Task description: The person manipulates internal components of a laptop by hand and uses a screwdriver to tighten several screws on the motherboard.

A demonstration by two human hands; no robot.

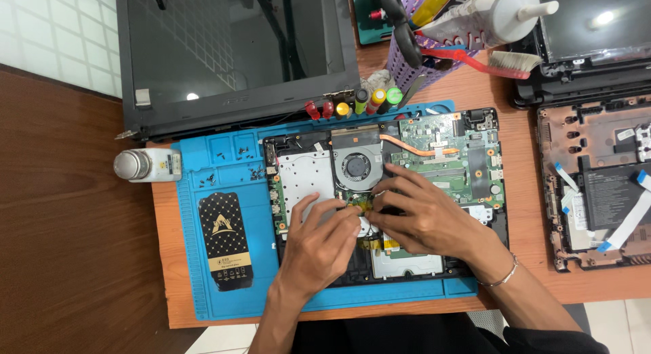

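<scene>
An opened laptop base (380, 205) lies on a blue repair mat (224, 184) on the wooden table (515, 272), its internals exposed. Landmark: the round cooling fan (356, 167) near the upper middle of the base. Just below the fan, both hands meet over a small yellow-taped connector area (364, 206). The left hand (319, 242) comes in from below and to the left of the fan, fingers curled, thumb and forefinger pinched close together at the taped spot; whether they grip anything cannot be told. The right hand (420, 215) lies below and to the right of the fan, fingers spread and bent, fingertips pressing at the same spot, nothing visibly held; a thin bracelet (500, 278) circles its wrist. Right of the fan runs a copper heat pipe (413, 147) across the green motherboard (461, 157). Left of the fan, on the mat, lie scattered small screws (230, 165) and a black rectangular pad (225, 240); farther left stands a white bottle with a metal cap (146, 165). Above the fan, a detached screen lid (237, 55) leans, with coloured-handled screwdrivers (352, 106) beside it. Far right of the fan lies a second dismantled laptop (597, 178).
</scene>
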